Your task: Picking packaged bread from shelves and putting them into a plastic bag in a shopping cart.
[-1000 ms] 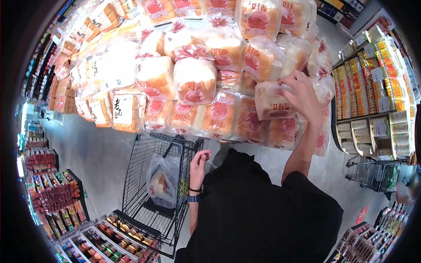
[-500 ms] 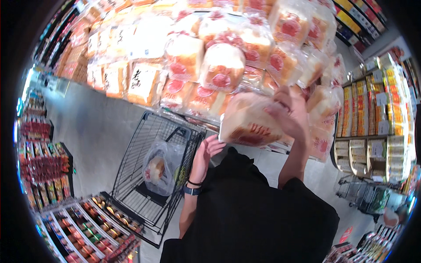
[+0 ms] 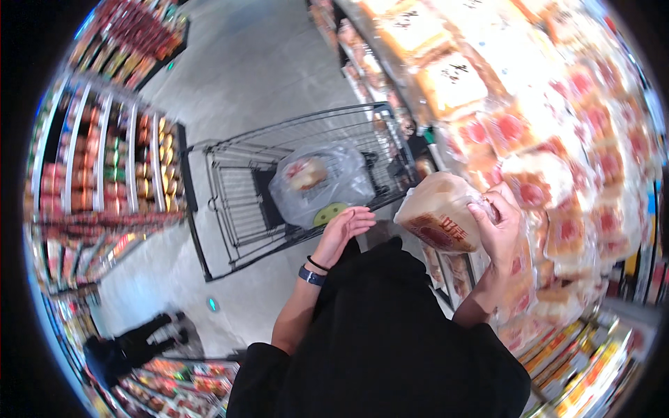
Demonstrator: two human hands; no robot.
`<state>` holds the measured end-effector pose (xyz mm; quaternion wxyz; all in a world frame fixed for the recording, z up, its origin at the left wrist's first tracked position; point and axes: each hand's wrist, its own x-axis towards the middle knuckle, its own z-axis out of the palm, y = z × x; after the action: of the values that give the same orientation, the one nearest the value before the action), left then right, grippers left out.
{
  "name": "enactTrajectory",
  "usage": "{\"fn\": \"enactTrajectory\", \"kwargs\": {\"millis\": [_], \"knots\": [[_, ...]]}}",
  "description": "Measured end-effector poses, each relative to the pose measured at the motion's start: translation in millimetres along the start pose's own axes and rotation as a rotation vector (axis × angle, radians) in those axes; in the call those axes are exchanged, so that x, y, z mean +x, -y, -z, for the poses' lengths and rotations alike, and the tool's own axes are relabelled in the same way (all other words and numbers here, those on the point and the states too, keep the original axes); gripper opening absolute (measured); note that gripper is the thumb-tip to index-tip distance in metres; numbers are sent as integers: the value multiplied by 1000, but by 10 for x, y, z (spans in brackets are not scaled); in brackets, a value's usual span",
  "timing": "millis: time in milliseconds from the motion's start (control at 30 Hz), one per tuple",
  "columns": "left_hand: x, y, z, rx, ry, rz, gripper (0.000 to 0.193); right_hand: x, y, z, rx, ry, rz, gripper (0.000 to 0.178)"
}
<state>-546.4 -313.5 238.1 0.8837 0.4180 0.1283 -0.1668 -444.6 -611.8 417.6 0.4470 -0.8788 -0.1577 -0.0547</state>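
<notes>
The right hand (image 3: 496, 226) grips a bagged loaf of sliced bread in clear plastic with a red printed label (image 3: 440, 214), fingers wrapped over its far end. The loaf is off the shelf and held in the air, tilted, between the bread display and the cart, just right of the cart's near edge and not yet over its basket.

The left hand (image 3: 343, 230) is empty, palm open and fingers loosely spread. It sits at the near rim of the black wire shopping cart (image 3: 230, 202), apart from the loaf; whether it touches the handle cannot be told.

In the cart lies a crumpled clear plastic bag holding a round pale baked item with a red mark (image 3: 319, 180), with a small green disc (image 3: 329, 212) at its lower edge. The remainder of the basket shows bare wire.

The tall shelf of packaged bread loaves with red labels (image 3: 543, 153) stands to the right, densely stocked.

Assessment: picking from the shelf appears complete; the loaf is secured in one hand. Placement in the cart is outstanding, judging by its position outside the basket.

A person in dark clothes (image 3: 129, 345) stands well apart at the lower left.
</notes>
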Motion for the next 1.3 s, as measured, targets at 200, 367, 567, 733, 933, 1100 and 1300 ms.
{"fn": "enactTrajectory", "kwargs": {"millis": [200, 367, 567, 733, 933, 1100, 1300], "knots": [[-368, -218, 861, -79, -303, -200, 37, 654, 266, -1048, 128, 167, 56, 19], [-484, -286, 1392, -95, -460, -206, 32, 1220, 388, -2118, 86, 621, 258, 22], [-372, -285, 1940, -58, -529, -129, 30, 1446, -166, -3846, -87, 929, 300, 19], [-88, -25, 2544, 683, -544, -25, 33, 1212, -693, -4859, -174, 1032, 423, 19], [844, 968, 3407, 1375, 180, 468, 44, 917, -988, -5388, -286, 977, 430, 17], [944, 1160, 3345, 1366, -32, 772, 45, 723, -1037, -5586, -369, 980, 426, 17], [859, 1020, 3362, 1424, 102, 966, 51, 603, -1330, -5761, -415, 943, 326, 19]]}}
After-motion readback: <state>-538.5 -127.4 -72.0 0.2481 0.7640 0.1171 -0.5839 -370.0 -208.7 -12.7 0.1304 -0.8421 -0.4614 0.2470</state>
